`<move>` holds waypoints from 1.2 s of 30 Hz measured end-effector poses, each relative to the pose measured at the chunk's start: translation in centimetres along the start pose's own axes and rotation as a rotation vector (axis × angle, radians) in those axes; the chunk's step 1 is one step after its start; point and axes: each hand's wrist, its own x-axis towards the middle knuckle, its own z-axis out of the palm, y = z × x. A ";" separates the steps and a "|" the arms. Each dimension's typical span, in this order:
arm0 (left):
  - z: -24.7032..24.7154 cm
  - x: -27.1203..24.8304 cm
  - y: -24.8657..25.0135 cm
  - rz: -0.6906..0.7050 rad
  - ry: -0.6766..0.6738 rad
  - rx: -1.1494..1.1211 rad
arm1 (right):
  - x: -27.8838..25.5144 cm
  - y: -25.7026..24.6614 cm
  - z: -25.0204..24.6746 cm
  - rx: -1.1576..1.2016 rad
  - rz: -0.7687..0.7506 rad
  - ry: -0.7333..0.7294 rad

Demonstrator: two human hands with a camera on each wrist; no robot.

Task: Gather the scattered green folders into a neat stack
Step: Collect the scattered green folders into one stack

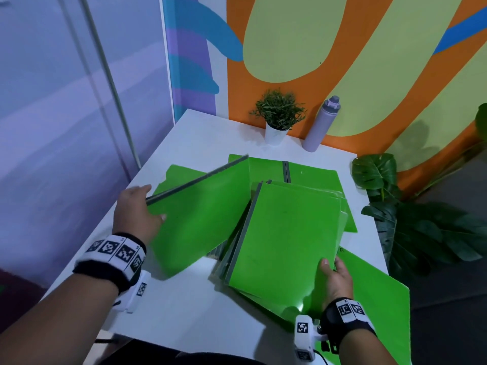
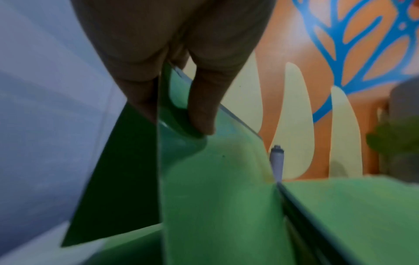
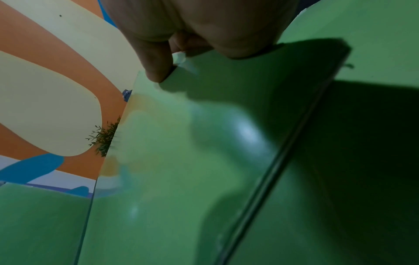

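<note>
Several bright green folders lie on a white table. My left hand pinches the left edge of one green folder, thumb on top and fingers below, lifting it at a tilt over the table. My right hand grips the near corner of a stack of green folders, thumb pressed on the top cover. More green folders lie flat behind and under the stack, and one juts out at the near right by my right wrist.
A small potted plant and a lilac water bottle stand at the table's back edge against a painted wall. Large dark leaves crowd the table's right side. The table's left edge runs beside a pale partition.
</note>
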 end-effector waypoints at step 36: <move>7.4 -4.7 -2.0 -0.365 -0.731 -0.428 | -3.7 -0.8 4.2 -0.028 -0.054 -0.429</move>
